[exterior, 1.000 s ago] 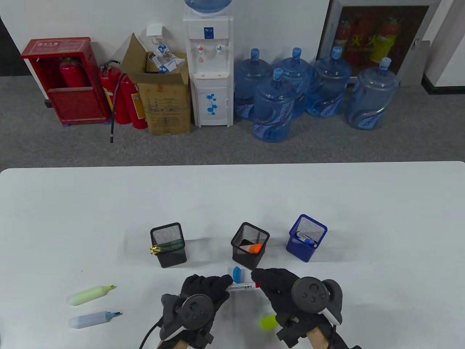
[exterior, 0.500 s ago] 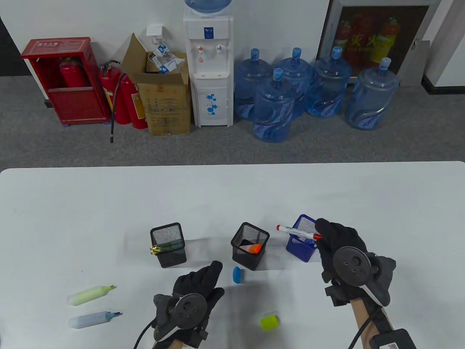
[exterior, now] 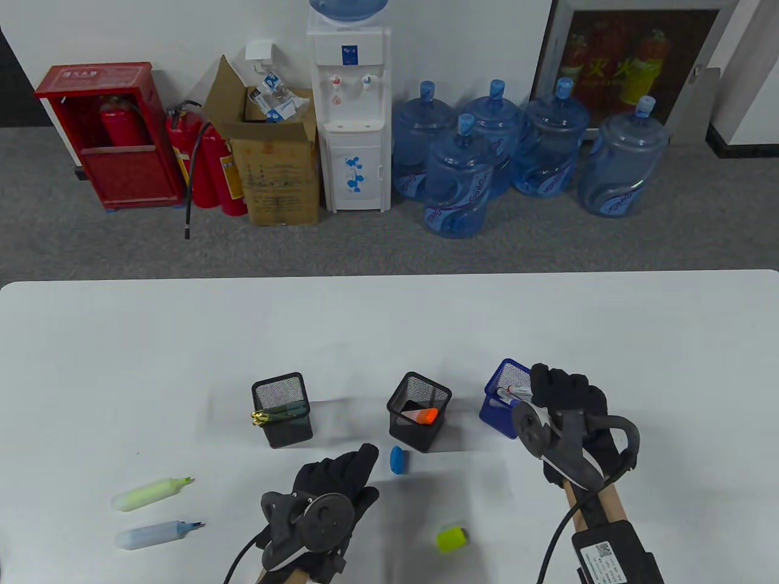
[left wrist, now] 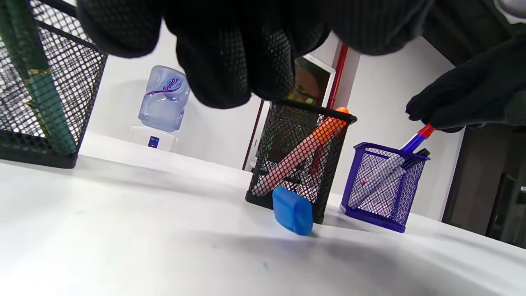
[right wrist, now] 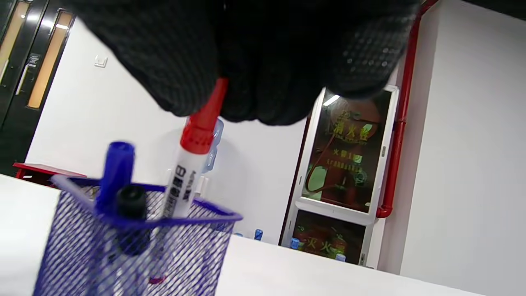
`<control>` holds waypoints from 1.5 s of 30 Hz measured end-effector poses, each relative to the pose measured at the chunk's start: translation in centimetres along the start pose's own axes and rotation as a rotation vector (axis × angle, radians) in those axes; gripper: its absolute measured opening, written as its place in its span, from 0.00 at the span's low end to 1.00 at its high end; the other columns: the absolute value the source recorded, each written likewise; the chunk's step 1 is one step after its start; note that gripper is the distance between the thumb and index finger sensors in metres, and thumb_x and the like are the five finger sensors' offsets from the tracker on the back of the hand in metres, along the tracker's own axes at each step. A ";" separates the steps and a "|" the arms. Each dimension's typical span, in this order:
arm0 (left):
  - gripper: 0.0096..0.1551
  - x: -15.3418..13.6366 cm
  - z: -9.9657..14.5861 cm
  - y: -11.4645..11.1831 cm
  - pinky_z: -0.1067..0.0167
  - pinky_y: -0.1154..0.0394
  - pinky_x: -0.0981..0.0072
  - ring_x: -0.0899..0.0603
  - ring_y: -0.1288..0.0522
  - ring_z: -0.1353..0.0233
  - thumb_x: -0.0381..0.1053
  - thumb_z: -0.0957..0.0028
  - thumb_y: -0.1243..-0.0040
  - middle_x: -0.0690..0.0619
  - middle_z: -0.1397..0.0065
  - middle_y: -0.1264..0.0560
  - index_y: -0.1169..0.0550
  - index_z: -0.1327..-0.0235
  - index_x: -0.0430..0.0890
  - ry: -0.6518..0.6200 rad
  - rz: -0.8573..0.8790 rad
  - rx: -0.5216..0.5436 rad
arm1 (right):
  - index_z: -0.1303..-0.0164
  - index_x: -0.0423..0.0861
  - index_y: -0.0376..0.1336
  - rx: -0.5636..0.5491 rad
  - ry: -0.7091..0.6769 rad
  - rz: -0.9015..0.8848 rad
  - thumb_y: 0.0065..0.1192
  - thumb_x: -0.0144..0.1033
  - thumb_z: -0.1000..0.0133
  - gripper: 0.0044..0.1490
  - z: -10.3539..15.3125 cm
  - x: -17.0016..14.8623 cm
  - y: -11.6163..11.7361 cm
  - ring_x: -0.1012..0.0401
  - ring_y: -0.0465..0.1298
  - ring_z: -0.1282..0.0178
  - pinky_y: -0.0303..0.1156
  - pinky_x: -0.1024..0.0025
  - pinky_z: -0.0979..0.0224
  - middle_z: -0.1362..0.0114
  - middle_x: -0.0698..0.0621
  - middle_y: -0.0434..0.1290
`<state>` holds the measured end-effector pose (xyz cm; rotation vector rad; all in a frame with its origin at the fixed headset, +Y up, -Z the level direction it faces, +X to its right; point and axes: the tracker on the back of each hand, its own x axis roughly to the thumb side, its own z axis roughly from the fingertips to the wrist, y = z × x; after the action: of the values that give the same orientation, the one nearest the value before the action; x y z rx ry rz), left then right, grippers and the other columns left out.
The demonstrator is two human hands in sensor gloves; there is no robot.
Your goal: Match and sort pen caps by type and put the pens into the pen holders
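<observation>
My right hand (exterior: pixel 535 389) hangs over the blue mesh holder (exterior: pixel 494 420) and pinches the red cap end of a white marker (right wrist: pixel 185 181). The marker's body stands inside that holder (right wrist: pixel 123 255), beside a blue-capped and a black-capped pen. My left hand (exterior: pixel 362 459) lies flat on the table with straight fingers and holds nothing. A loose blue cap (exterior: pixel 397 460) sits just right of its fingertips, in front of the middle black holder (exterior: pixel 405 435). A yellow-green cap (exterior: pixel 452 538) lies nearer me. Two uncapped highlighters, green (exterior: pixel 152 493) and blue (exterior: pixel 158 534), lie at the left.
The middle black holder contains an orange highlighter (exterior: pixel 420 417). The left black mesh holder (exterior: pixel 282 426) has green pens with gold clips. The three holders stand in a row across the table. Behind the table are water bottles, a dispenser and fire extinguishers.
My right hand carried the red-capped marker from the table centre to the blue holder and lowered it in. My left hand let go of the marker and drew back slightly.
</observation>
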<state>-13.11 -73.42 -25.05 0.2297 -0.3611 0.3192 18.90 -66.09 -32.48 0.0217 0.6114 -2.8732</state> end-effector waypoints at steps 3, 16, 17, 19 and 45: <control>0.40 0.0 0.0 0.0 0.36 0.26 0.39 0.42 0.17 0.40 0.58 0.55 0.44 0.51 0.29 0.22 0.33 0.25 0.54 0.001 -0.005 -0.005 | 0.34 0.52 0.69 0.060 -0.001 -0.048 0.64 0.51 0.53 0.36 0.2 0.3 0.4 0.55 0.83 0.39 0.82 0.56 0.37 0.34 0.52 0.80; 0.37 0.0 -0.2 -0.1 0.36 0.26 0.38 0.42 0.17 0.41 0.58 0.55 0.43 0.51 0.30 0.20 0.30 0.27 0.55 0.004 -0.061 -0.033 | 0.42 0.55 0.72 -0.045 -0.076 -0.383 0.63 0.53 0.53 0.30 5.7 0.9 0.4 0.59 0.84 0.43 0.82 0.59 0.37 0.41 0.57 0.83; 0.37 0.0 -0.3 0.0 0.36 0.27 0.38 0.41 0.17 0.41 0.57 0.55 0.43 0.51 0.31 0.20 0.29 0.27 0.55 0.003 -0.069 -0.040 | 0.42 0.55 0.72 -0.036 -0.084 -0.385 0.63 0.53 0.53 0.30 6.3 1.1 1.2 0.59 0.84 0.43 0.82 0.59 0.37 0.41 0.56 0.83; 0.35 0.0 -0.4 0.3 0.36 0.26 0.38 0.42 0.16 0.42 0.58 0.55 0.43 0.51 0.33 0.18 0.26 0.30 0.56 -0.003 -0.090 -0.043 | 0.42 0.55 0.72 -0.026 -0.093 -0.399 0.63 0.53 0.53 0.30 7.5 1.3 2.6 0.59 0.84 0.43 0.82 0.58 0.36 0.41 0.56 0.82; 0.39 -21.3 4.4 7.9 0.28 0.30 0.39 0.45 0.20 0.26 0.55 0.64 0.29 0.60 0.28 0.19 0.26 0.33 0.64 0.520 -0.699 -0.415 | 0.42 0.55 0.73 0.059 -0.185 -0.281 0.63 0.52 0.53 0.30 8.3 0.4 4.9 0.59 0.84 0.41 0.80 0.53 0.32 0.39 0.56 0.82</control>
<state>-36.02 -72.92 -27.87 -0.1439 0.1807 -0.3867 19.70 -73.91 -26.85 -0.3434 0.5306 -3.1117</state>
